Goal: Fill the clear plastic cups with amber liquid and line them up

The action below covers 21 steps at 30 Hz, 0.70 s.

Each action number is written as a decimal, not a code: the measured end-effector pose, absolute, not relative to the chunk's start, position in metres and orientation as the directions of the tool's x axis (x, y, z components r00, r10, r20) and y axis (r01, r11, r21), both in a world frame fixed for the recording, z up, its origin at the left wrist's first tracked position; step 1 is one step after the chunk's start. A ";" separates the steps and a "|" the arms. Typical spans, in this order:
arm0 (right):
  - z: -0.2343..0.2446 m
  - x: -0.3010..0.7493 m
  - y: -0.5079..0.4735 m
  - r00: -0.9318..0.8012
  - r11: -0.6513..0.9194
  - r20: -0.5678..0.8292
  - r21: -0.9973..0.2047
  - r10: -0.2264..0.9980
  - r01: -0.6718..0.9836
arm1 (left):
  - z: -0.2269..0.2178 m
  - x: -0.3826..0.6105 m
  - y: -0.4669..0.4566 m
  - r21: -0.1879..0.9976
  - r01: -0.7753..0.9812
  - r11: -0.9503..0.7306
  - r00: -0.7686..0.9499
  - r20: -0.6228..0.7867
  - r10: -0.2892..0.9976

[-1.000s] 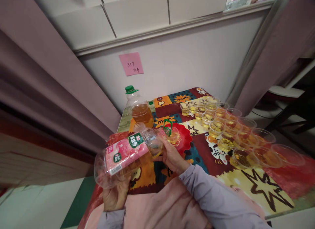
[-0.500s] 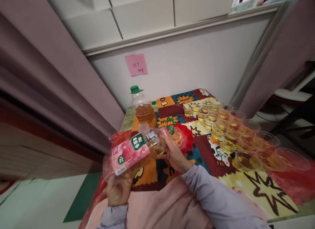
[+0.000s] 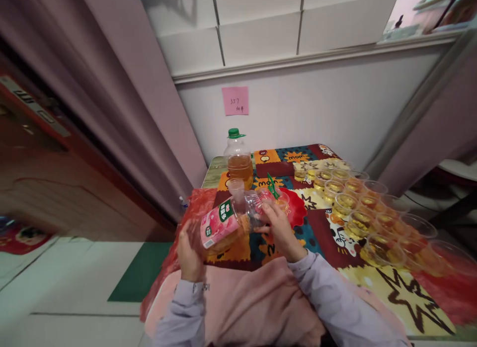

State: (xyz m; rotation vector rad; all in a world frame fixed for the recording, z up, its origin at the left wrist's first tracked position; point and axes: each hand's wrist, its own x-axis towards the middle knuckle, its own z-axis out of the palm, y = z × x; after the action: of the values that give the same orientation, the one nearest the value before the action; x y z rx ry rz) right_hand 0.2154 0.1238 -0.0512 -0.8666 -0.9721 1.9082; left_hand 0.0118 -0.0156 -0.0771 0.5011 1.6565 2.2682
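A clear plastic juice bottle [image 3: 219, 224] with a pink and green label lies tilted almost on its side in both my hands. My left hand [image 3: 191, 252] is wrapped around its base end. Around the narrow neck my right hand [image 3: 281, 231] is closed. The mouth end is over a clear cup [image 3: 283, 203] on a red scalloped plate [image 3: 299, 210]; whether liquid flows cannot be made out. A green plastic loop [image 3: 273, 187] stands up by the mouth. Just behind the bottle is a small clear cup [image 3: 236, 186].
A large jug [image 3: 239, 167] with a green cap and amber liquid stands at the table's back left. Rows of clear cups [image 3: 346, 204] with yellow drink fill the right side. Red plastic sheeting [image 3: 169, 267] hangs over the left edge. A pink note [image 3: 235, 101] is on the wall.
The view has swung left, so things appear further right. My left hand has shifted from under the bottle's base to its end. The bottle stays tilted, with both hands on it.
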 end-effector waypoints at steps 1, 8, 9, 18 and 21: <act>-0.047 0.214 0.121 -0.431 -0.357 -0.195 -0.871 0.881 -0.337 | -0.068 0.008 -0.017 0.957 0.037 -0.289 -0.887 0.165 0.430; -0.025 0.203 0.104 -0.451 -0.208 -0.060 -0.935 0.891 -0.287 | -0.021 -0.002 0.000 0.586 0.810 0.013 -0.307 0.404 0.862; -0.024 0.204 0.104 -0.474 -0.183 -0.034 -0.944 0.880 -0.273 | -0.020 -0.003 0.003 0.568 0.822 0.028 -0.293 0.380 0.877; -0.032 0.266 0.175 -0.363 0.274 0.244 -0.961 0.899 0.033 | -0.038 -0.017 -0.007 0.588 0.809 0.018 -0.344 0.448 0.825; -0.033 0.288 0.212 -0.360 0.481 0.353 -0.792 0.863 0.376 | -0.041 -0.017 -0.009 0.565 0.825 0.015 -0.343 0.479 0.808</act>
State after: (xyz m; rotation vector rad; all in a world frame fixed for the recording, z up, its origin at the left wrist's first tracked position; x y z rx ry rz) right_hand 0.2875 0.2123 -0.0326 -1.0275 -1.9388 0.7832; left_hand -0.0173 -0.0088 -0.0412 1.8118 2.2531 1.2819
